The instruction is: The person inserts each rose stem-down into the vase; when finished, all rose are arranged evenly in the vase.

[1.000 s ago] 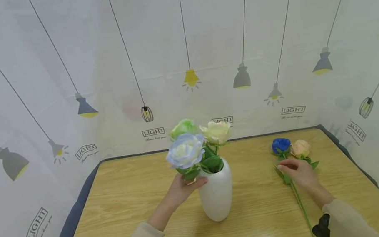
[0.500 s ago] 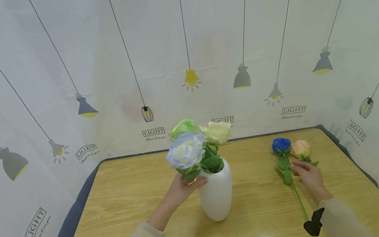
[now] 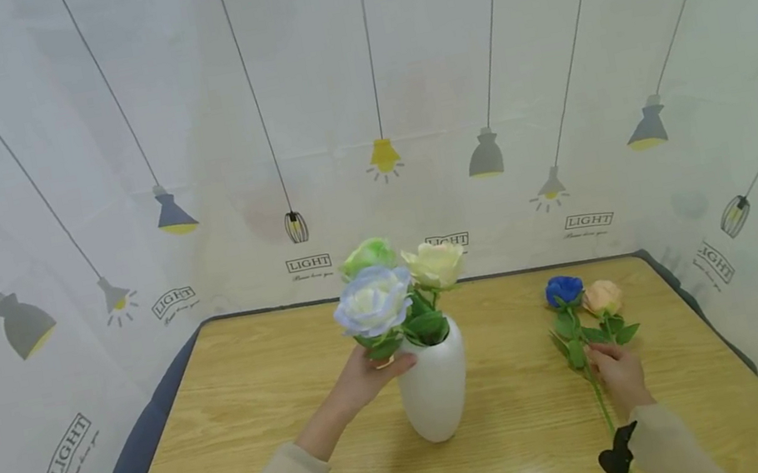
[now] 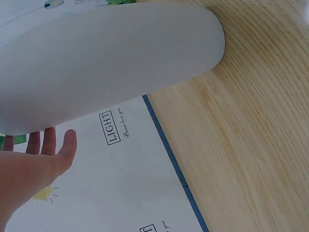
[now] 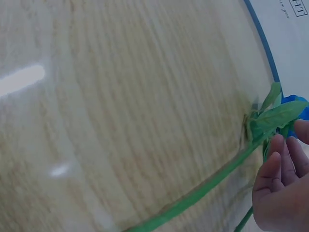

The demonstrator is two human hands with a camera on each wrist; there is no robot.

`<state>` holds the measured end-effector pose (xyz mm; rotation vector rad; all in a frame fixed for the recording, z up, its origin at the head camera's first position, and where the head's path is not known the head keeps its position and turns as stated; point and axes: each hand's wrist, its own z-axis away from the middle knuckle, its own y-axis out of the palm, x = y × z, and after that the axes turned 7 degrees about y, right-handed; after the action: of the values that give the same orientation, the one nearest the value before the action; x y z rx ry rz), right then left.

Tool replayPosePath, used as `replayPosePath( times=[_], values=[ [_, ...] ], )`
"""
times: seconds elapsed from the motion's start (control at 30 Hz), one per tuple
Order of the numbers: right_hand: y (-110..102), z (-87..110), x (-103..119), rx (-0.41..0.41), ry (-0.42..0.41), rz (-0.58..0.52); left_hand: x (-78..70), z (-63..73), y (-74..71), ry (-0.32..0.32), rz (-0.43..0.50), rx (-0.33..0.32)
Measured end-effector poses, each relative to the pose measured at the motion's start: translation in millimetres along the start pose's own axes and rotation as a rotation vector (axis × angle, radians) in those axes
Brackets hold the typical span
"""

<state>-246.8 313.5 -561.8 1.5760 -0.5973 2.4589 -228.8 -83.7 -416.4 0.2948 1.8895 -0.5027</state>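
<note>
A white vase [image 3: 434, 387] stands upright on the table, holding a pale blue-edged rose [image 3: 373, 302], a cream rose [image 3: 436, 264] and a green flower [image 3: 367, 257]. My left hand [image 3: 366, 378] grips the vase near its rim, thumb in front, the other fingers reaching behind it, as the left wrist view shows. To the right, a blue rose [image 3: 564, 290] and a peach rose [image 3: 602, 298] lie side by side. My right hand [image 3: 619, 372] is at their stems, just below the leaves, fingers bent; I cannot tell whether they pinch the peach rose's stem.
The wooden table [image 3: 275, 424] has a dark blue padded edge [image 3: 148, 438] along its sides. A white cloth [image 3: 326, 110] printed with hanging lamps surrounds it. Black wrist mounts [image 3: 618, 452] sit at the sleeves, the right one overlapping the blue rose's stem.
My right hand has moved from over the blue rose's leaves toward me and slightly right, down along the stems. The left hand and vase have stayed in place.
</note>
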Motion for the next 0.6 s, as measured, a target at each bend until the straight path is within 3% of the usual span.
replayPosePath(
  times=[0.23,0.43,0.6],
  values=[
    [-0.2,3.6,-11.7,-0.053,-0.018,0.067,0.2,0.0,0.1,0.006,0.001,0.002],
    [0.6,-5.6,-25.1,-0.055,-0.075,0.087,1.0,-0.2,-0.3,0.015,0.018,0.006],
    [7.8,-0.3,-22.0,-0.082,-0.072,0.190,1.8,-0.2,-0.6,0.009,0.012,0.011]
  ],
)
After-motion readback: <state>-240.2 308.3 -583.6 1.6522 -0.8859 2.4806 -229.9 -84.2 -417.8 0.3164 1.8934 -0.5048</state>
